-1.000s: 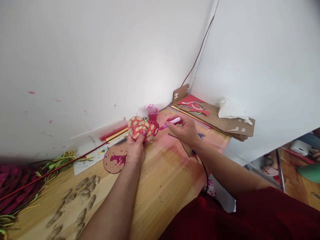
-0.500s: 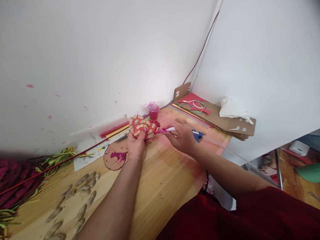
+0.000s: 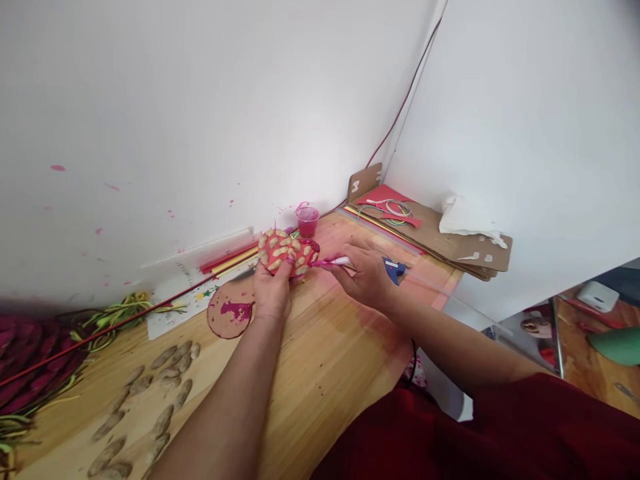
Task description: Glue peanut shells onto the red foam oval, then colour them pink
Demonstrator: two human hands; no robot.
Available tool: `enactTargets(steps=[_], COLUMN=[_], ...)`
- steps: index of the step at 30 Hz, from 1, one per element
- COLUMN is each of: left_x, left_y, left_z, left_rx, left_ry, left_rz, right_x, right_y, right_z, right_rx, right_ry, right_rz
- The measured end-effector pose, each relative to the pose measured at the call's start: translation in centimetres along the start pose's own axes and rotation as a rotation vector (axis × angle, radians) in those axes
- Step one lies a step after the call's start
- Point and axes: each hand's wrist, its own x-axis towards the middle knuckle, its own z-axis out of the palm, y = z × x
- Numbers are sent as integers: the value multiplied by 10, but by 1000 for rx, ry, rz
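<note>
My left hand (image 3: 273, 290) grips a red disc (image 3: 273, 254) covered with whole peanuts in their shells, its thumb pressed on the face. Dark magenta paint coats the peanuts at the disc's right edge. My right hand (image 3: 363, 272) is closed around a white-handled paintbrush (image 3: 340, 261), whose magenta-stained tip reaches that right edge. Just behind the disc stands a clear plastic cup (image 3: 307, 221) of magenta paint. Beside my left wrist lies a round brown cardboard piece (image 3: 229, 311) smeared with magenta.
Loose peanuts (image 3: 165, 387) lie at the table's front left, near magenta layered pieces (image 3: 35, 360) with green-yellow strands. Stacked cardboard (image 3: 430, 230), with cords and a white cloth (image 3: 465, 217) on top, sits at the right. A blue tool (image 3: 394, 270) lies behind my right hand.
Hardly anything differs. Both hands keep their grips, and the brush tip stays at the disc's right edge; the view has shifted very slightly.
</note>
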Motion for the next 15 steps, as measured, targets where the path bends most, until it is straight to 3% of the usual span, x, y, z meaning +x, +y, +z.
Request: enactTargets(steps=[15], left_x=[3], left_y=[-3], left_z=[-1], left_rx=[-23], left_ry=[-12], left_rz=[24], right_x=[0], right_y=[1], right_z=[1], right_rx=[3], right_ry=[48], right_rz=[0])
